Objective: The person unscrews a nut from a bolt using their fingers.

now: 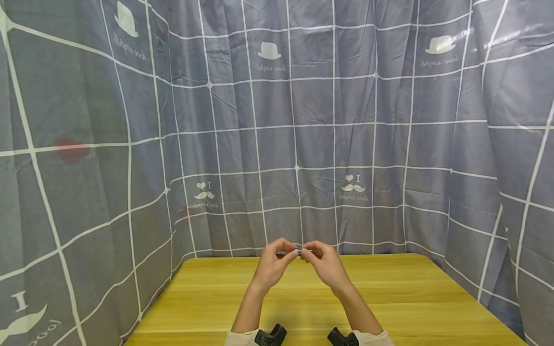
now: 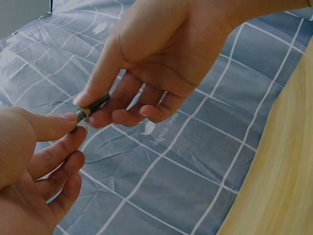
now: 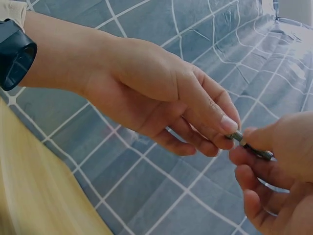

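Between my two hands, above the far side of the table, is a small dark metal bolt (image 2: 100,101) with visible threads. A lighter ring, which looks like a nut (image 2: 87,112), sits around its shank. My left hand (image 1: 270,266) pinches one end of the bolt between thumb and index finger. With thumb and index finger, my right hand (image 1: 325,266) pinches it at and beside the nut. The other threaded end (image 3: 266,154) sticks out past the right fingers. Fingertips cover part of the bolt, so I cannot tell whether it has a head.
Below my hands lies a yellow wood-grain table (image 1: 389,298). Grey-blue curtains (image 1: 311,105) with white grid lines hang behind it and on both sides. Each wrist carries a black device, on the left (image 1: 271,335) and on the right (image 1: 343,337).
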`<state>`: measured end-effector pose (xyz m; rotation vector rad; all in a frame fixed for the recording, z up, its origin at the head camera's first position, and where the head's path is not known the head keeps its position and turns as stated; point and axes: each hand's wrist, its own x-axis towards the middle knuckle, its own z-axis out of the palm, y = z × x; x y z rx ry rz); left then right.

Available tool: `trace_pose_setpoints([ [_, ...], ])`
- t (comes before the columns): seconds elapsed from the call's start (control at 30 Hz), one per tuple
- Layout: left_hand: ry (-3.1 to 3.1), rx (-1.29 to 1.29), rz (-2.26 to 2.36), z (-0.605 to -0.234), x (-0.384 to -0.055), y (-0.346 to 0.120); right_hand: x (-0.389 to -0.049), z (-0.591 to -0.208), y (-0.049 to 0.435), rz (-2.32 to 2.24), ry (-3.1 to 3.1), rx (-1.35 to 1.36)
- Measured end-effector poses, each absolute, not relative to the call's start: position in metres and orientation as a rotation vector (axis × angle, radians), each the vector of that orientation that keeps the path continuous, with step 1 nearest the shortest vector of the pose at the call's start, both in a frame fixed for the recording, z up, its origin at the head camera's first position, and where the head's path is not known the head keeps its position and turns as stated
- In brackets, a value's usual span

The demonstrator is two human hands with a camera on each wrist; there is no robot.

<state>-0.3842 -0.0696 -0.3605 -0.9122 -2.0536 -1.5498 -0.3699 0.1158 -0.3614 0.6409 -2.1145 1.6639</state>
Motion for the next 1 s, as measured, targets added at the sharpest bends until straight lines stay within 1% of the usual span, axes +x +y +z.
trace_pose_setpoints([
  [0.13,-2.047,-0.907,-1.544,-0.3597,-0.3845,-0.0685,-0.3710,-0.3605,0.1169,1.629,-2.112,0.693],
  [0.37,-2.062,-0.916,-1.537,-0.3584,-0.3842,-0.0664,-0.3725,-0.3602,0.1195,1.651,-2.130,0.605],
  [0.6,-2.057,-0.907,-1.547,-0.3599,-0.3852,-0.0699,-0.3729,-0.3598,0.1173,1.612,-2.121,0.683],
  [0.83,-2.046,-0.917,-1.550,-0.3597,-0.3845,-0.0709,-0.3705,-0.3608,0.1153,1.641,-2.127,0.591],
  [1.0,-2.048,-0.915,-1.545,-0.3595,-0.3843,-0.0711,-0.3701,-0.3600,0.1150,1.641,-2.114,0.638],
])
